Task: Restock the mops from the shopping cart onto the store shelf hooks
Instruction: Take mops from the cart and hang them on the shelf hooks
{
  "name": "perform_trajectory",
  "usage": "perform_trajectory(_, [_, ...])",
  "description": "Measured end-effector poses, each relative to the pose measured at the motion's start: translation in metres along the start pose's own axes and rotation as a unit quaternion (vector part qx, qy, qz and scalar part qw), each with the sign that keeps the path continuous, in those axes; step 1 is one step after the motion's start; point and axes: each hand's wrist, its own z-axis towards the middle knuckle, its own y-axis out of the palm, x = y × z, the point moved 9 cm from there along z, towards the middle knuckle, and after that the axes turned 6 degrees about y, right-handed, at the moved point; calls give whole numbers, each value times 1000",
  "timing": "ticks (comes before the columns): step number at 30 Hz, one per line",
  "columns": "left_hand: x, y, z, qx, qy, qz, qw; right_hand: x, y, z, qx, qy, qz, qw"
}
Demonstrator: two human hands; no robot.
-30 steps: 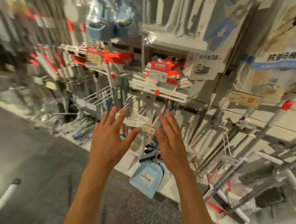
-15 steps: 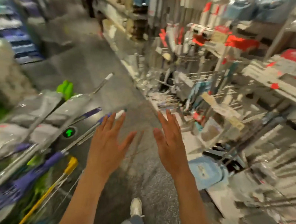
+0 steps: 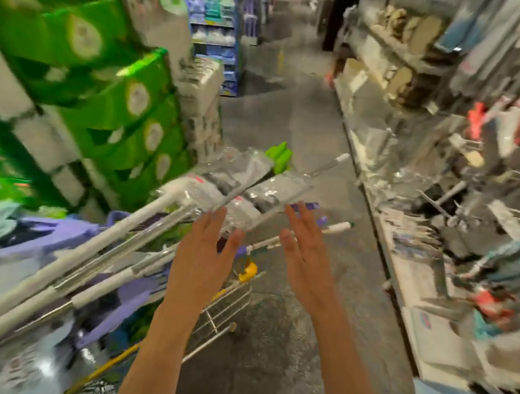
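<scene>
Where hands [image 3: 200, 263] hover: plastic-wrapped mops [image 3: 240, 192]

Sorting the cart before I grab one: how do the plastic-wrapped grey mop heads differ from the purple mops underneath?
The plastic-wrapped mop heads are grey, sealed in clear film, and lie on top of the pile, jutting past the cart toward the aisle. The purple mops are unwrapped as far as the blur shows, and sit lower in the shopping cart. Both have pale handles lying slanted. Left hand and right hand are open and hold neither.

Mops [image 3: 145, 235] apparently in cart [image 3: 223, 314] left; shelf [image 3: 426, 270] right.
</scene>
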Motion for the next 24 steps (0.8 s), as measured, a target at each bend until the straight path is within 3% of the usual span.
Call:
perform_trajectory(8, [-118, -63, 49, 43, -78, -56, 994, -31, 131, 64, -104, 36, 50, 993])
perform_trajectory(13, [-182, -62, 62, 52, -155, -150, 975, -36, 188, 89, -138, 96, 109, 980])
perform_trajectory(19, [-237, -59, 66, 76, -237, -205, 947, -17, 248, 115, -190, 145, 88, 967])
perform_trajectory(21, [-256, -52, 64, 94, -304, -242, 917, -9, 261, 124, -201, 167, 97, 960])
perform_trajectory(22, [-270, -47, 61, 121, -352, -296, 880, -6, 270, 130, -211, 179, 117, 954])
perform_trajectory(24, [-286, -32, 55, 188, -426, -450, 762, 5, 291, 138, -228, 212, 160, 937])
